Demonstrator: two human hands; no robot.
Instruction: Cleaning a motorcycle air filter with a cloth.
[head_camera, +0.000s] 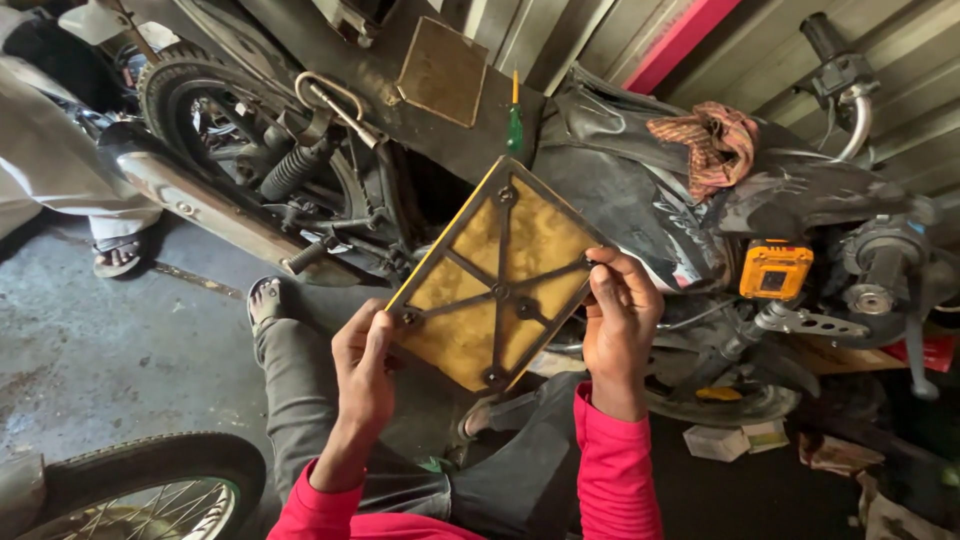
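Both my hands hold up a flat yellow air filter panel (497, 275) with a dark metal frame and cross braces. My left hand (364, 362) grips its lower left corner. My right hand (621, 325) grips its right edge. The panel is tilted like a diamond in front of a motorcycle (620, 180) with its seat and side open. My sleeves are pink.
A green-handled screwdriver (515, 118) stands on the motorcycle frame. A reddish cloth (712, 140) lies on the tank. An orange instrument unit (775, 270) sits by the handlebar. Another wheel (150, 490) is at lower left. A person's sandalled foot (118, 255) stands at left.
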